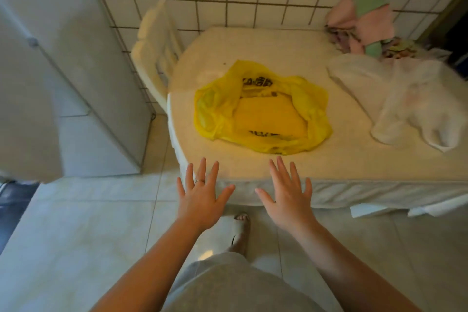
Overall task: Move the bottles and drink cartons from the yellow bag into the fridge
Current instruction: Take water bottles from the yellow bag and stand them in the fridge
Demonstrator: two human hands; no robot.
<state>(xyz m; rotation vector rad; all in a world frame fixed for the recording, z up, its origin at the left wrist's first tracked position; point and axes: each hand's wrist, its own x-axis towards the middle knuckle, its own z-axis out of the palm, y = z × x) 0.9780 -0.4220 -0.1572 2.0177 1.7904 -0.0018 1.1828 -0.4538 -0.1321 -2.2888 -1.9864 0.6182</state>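
Both our hands are empty, with fingers straight and spread. The left hand (202, 195) and right hand (288, 197) hover side by side over the near edge of the bench (354, 164), just short of the yellow bag (260, 109). The bag lies in the middle of the bench, slumped nearly flat, with its mouth gaping upward. We see no bottle or carton bulging in it, so we judge it empty or nearly so. The white fridge (76, 63) stands to our left, past a pale chair (154, 50).

The bag is thin plastic film, so we expect it to be light, limp and slippery, crumpling under any touch and keeping no shape of its own. The crumpled rim around the mouth looks like the best place to pinch, lifting one side to check the bottom. Pressing on the flat middle would only slide it about. A white plastic bag (405, 104) lies to the right, well apart.
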